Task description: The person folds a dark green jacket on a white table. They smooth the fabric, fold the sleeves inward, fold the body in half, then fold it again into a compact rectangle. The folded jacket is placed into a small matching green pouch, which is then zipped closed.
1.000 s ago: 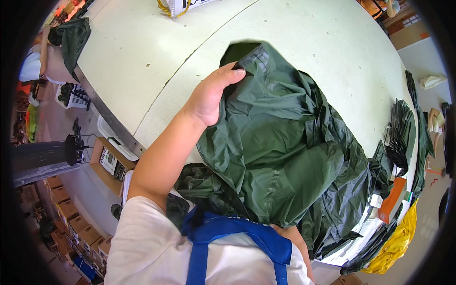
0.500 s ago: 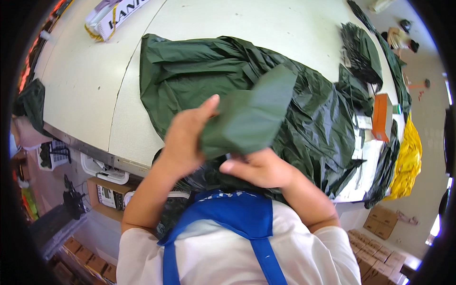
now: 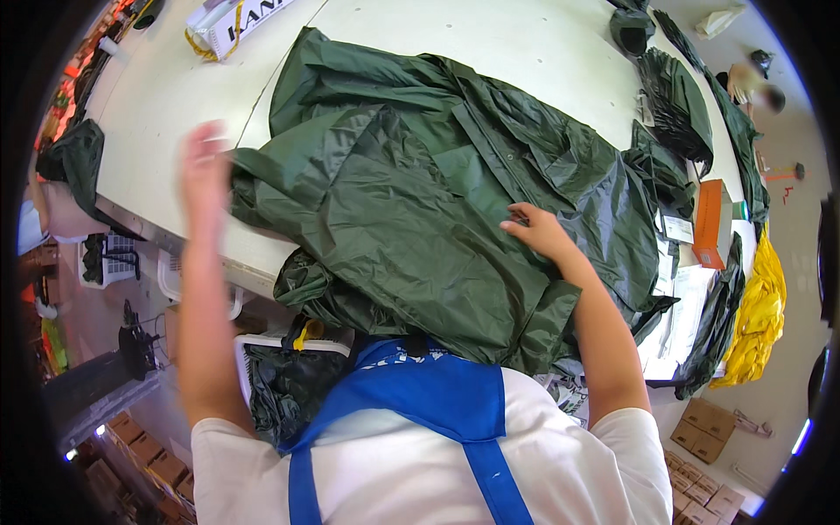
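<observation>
A dark green raincoat [image 3: 411, 201], thin and shiny, lies spread and wrinkled over the white table, with a strip of snap buttons near its middle. Its near part hangs over the front edge against my apron. My left hand [image 3: 203, 171] is raised just beyond the coat's left end, and motion smears its fingers. My right hand [image 3: 542, 232] rests on the coat right of the middle, open, with thumb and fingers apart and nothing gripped.
A white box [image 3: 241, 26] stands at the far left of the table [image 3: 175, 114]. To the right are folded dark garments [image 3: 674, 105], an orange box [image 3: 710, 223], papers [image 3: 687, 306] and a yellow garment [image 3: 757, 306]. Below the front edge is a bin [image 3: 254, 350] of dark material.
The folded green piece between my hands has been let go and spread out toward me. My left hand has moved left and up, and my right hand up and right.
</observation>
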Action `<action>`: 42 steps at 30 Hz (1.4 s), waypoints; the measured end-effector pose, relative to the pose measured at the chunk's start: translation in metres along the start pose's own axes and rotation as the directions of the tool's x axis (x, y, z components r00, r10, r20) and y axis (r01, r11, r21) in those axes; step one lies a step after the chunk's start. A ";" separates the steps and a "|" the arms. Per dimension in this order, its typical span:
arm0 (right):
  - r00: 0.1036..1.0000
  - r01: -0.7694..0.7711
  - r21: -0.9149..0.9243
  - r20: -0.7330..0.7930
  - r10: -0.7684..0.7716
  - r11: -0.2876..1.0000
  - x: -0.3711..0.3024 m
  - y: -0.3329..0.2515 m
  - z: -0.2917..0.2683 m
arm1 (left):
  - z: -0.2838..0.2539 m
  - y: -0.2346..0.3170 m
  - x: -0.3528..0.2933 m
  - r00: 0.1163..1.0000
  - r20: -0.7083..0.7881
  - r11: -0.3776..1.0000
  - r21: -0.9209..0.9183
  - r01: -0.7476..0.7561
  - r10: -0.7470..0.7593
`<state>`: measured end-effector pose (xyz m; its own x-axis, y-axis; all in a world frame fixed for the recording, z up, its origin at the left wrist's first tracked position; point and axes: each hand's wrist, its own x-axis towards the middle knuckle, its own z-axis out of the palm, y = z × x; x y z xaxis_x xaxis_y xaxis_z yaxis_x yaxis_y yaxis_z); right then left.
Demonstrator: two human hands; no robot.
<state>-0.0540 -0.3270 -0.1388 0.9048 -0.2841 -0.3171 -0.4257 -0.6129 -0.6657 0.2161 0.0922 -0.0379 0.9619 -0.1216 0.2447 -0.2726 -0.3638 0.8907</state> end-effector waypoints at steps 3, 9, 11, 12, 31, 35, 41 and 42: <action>0.989 -0.034 -0.043 0.143 0.040 0.998 0.008 -0.004 0.029 | 0.107 0.033 -0.059 0.789 0.614 0.968 -0.202 0.150 0.006; 0.861 0.348 -0.003 0.398 -0.318 0.938 -0.021 -0.037 0.056 | 0.246 -0.012 -0.106 0.812 0.475 0.930 0.301 0.213 -0.339; 0.948 0.297 -0.208 0.182 -0.261 0.932 -0.007 -0.042 0.038 | 0.251 0.004 -0.106 0.789 0.463 0.861 0.483 0.158 -0.405; 0.968 0.252 -0.299 0.063 -0.244 0.920 0.004 -0.041 0.030 | 0.252 0.012 -0.103 0.760 0.488 0.827 0.550 0.114 -0.430; 0.831 0.553 -0.113 0.144 -0.537 0.825 -0.003 -0.065 -0.010 | 0.278 0.014 -0.105 0.778 0.501 0.598 -0.508 0.619 -0.379; 0.795 0.593 -0.168 -0.036 -0.606 0.788 0.061 -0.111 -0.037 | 0.261 0.038 -0.108 0.686 0.626 0.416 -0.549 0.725 -0.371; 0.653 0.697 -0.159 0.544 -0.527 0.699 0.140 -0.142 -0.057 | 0.241 0.043 -0.108 0.656 0.711 0.287 -0.592 0.753 -0.255; 0.656 0.668 -0.092 0.542 -0.525 0.739 0.141 -0.142 -0.060 | 0.238 0.048 -0.108 0.662 0.702 0.224 -0.622 0.750 -0.265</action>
<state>0.1347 -0.3250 -0.0484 0.8142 0.5354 -0.2246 0.2900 -0.7102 -0.6415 0.0946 -0.1325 -0.1125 0.6951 -0.6319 -0.3428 0.6721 0.4021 0.6218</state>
